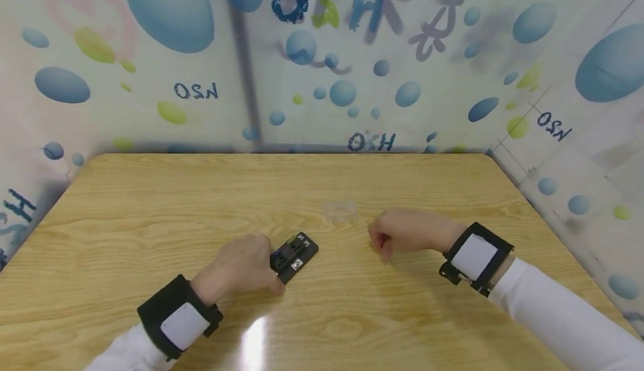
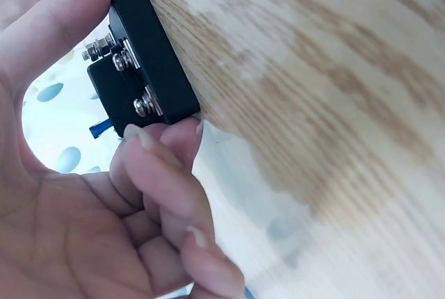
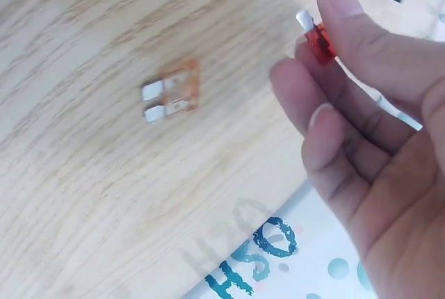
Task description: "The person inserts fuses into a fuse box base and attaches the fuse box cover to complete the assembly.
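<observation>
My left hand grips a black terminal block by its ends, thumb on one side and fingertips on the other. In the left wrist view the block shows metal screws and a small blue post, its edge close over the wood. My right hand is to the right of the block, low over the table. Between its thumb and fingers it pinches a small red blade fuse, a silver prong sticking out. Beside those fingertips, an orange see-through blade fuse with two silver prongs lies on the table.
A small clear item lies on the wooden table, behind the block and left of my right hand. A wall covering printed with bubbles and letters stands along the table's back and right edges.
</observation>
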Demonstrator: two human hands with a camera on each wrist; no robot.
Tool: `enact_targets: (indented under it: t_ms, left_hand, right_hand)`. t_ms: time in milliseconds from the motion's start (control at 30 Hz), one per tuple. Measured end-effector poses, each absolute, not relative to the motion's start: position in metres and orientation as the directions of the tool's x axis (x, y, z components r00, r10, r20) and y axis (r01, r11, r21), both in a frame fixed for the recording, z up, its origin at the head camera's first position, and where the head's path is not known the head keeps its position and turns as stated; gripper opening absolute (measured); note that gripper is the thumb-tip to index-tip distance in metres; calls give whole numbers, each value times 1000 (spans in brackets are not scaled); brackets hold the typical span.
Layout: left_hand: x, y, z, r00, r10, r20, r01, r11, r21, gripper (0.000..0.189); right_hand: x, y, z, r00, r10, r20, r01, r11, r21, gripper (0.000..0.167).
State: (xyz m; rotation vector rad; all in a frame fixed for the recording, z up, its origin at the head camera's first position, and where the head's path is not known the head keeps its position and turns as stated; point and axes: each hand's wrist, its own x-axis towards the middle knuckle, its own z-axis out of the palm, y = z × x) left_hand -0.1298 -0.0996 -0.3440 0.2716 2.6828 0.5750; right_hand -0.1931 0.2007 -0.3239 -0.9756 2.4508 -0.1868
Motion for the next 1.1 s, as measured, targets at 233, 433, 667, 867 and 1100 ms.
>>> enact_targets:
  t_ms: [233,433,667,867,1100]
  left_hand:
    - [-130,-100,-345,-908,262,-326,106,898,426,39]
    - [-130,-99,-344,-906,261,-333,101,898,428,39]
    - [-130,-99,-343,-906,257,-338,96,899,427,38]
    - [-131,-99,-344,-906,257,-337,102,904,415,39]
    - [-131,-99,-344,-906,255,-337,104,907,408,40]
  right_hand:
    - [-198,202,-316,-653,-680,-335,-624,733,-272,14]
    - [-203,207,-315,-643,-715,-273,-668,699,-257,16]
    - [-205,209,-315,-619,-749,-236,-695,662,-281,19]
    - [-203,208,-313,-623,-745,-237,-697,667,-264,14]
    - [-202,209,-313,-623,-751,-218,-709,661,-247,12]
